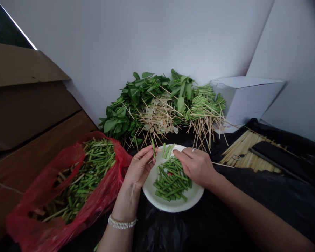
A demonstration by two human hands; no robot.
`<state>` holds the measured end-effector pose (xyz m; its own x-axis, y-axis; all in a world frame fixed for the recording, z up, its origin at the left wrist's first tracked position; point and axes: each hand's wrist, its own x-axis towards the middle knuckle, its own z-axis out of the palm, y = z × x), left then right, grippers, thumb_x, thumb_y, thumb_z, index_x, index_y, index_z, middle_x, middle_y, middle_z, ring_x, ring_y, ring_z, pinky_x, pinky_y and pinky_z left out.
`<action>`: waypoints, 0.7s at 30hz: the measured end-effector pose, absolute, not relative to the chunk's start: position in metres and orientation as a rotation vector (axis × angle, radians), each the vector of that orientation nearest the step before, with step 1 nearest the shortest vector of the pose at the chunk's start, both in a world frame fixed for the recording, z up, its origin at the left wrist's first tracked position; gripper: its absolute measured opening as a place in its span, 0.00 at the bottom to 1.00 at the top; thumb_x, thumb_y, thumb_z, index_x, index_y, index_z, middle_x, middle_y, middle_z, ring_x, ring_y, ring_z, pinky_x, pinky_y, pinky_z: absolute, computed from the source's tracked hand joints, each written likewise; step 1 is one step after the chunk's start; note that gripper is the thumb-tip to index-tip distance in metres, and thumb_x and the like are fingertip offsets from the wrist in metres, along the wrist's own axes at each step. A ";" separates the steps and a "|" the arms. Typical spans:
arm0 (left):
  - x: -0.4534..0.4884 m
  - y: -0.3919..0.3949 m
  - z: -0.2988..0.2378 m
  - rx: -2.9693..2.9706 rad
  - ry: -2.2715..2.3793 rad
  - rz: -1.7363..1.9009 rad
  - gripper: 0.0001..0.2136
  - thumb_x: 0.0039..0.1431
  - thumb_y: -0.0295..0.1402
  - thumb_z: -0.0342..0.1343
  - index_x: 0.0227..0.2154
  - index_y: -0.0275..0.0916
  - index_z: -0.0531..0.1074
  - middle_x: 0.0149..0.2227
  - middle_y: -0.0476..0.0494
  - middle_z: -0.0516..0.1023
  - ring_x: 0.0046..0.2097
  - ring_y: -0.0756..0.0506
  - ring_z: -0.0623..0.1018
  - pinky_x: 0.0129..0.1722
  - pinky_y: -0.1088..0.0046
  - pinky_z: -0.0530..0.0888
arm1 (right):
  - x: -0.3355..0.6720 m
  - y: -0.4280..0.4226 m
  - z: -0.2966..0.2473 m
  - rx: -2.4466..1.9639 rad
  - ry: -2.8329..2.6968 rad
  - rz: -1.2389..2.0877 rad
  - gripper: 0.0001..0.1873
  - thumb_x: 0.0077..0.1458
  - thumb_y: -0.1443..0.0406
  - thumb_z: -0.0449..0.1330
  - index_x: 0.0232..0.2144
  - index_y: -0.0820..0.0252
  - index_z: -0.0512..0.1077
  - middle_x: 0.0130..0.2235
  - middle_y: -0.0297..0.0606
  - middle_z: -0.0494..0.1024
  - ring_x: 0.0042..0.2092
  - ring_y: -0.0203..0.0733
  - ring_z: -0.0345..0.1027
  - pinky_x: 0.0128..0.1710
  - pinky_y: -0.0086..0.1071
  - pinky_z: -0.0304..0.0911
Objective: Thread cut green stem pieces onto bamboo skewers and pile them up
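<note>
Above a white plate [173, 209], my right hand [196, 164] grips a bamboo skewer [223, 164] whose back end sticks out past the palm. Several short green stem pieces [168, 150] sit crosswise on that skewer, side by side. My left hand [141, 164] pinches one more green stem piece [153, 147] upright between thumb and fingers, at the skewer's tip. Whether the tip has pierced this piece I cannot tell. A heap of cut green stems [172, 180] lies on the plate below both hands.
A red plastic bag [122, 150] full of cut stems stands at left. Behind the plate lie leafy greens [141, 87], skewered pale pieces [160, 112] and finished stem skewers [207, 101]. Bare skewers [241, 150], a phone-like black object [275, 157] and a white box [249, 94] are at right.
</note>
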<state>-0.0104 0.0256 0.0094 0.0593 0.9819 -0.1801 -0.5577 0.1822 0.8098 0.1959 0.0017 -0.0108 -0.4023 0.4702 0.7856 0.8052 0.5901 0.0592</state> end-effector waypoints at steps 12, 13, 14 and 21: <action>-0.010 0.026 0.008 0.633 0.853 1.320 0.10 0.45 0.19 0.67 0.32 0.33 0.81 0.30 0.42 0.83 0.30 0.52 0.80 0.29 0.83 0.75 | 0.196 0.002 -0.011 -1.026 -2.086 -0.565 0.16 0.59 0.73 0.49 0.43 0.65 0.75 0.27 0.37 0.73 0.30 0.38 0.64 0.33 0.32 0.58; -0.011 0.027 0.008 0.637 0.854 1.320 0.10 0.45 0.19 0.67 0.32 0.33 0.81 0.30 0.43 0.83 0.30 0.52 0.80 0.29 0.83 0.75 | 0.196 0.002 -0.012 -1.026 -2.082 -0.567 0.16 0.59 0.73 0.49 0.43 0.65 0.75 0.27 0.37 0.73 0.30 0.38 0.64 0.33 0.32 0.58; -0.011 0.027 0.008 0.642 0.855 1.320 0.10 0.44 0.19 0.67 0.32 0.33 0.81 0.29 0.43 0.83 0.30 0.52 0.80 0.29 0.83 0.75 | 0.196 0.002 -0.012 -1.024 -2.080 -0.566 0.16 0.59 0.73 0.49 0.43 0.65 0.75 0.27 0.37 0.73 0.30 0.38 0.64 0.33 0.32 0.58; -0.011 0.028 0.008 0.654 0.860 1.310 0.11 0.40 0.20 0.70 0.30 0.33 0.81 0.27 0.43 0.83 0.29 0.52 0.79 0.29 0.82 0.75 | 0.196 0.002 -0.012 -1.014 -2.097 -0.541 0.16 0.59 0.74 0.49 0.42 0.66 0.75 0.27 0.37 0.72 0.31 0.39 0.64 0.34 0.33 0.59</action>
<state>-0.0106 0.0275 0.0082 0.0402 0.9851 -0.1670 -0.5454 0.1617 0.8224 0.1961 0.0016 -0.0123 -0.4201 0.4891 0.7644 0.7981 0.6001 0.0546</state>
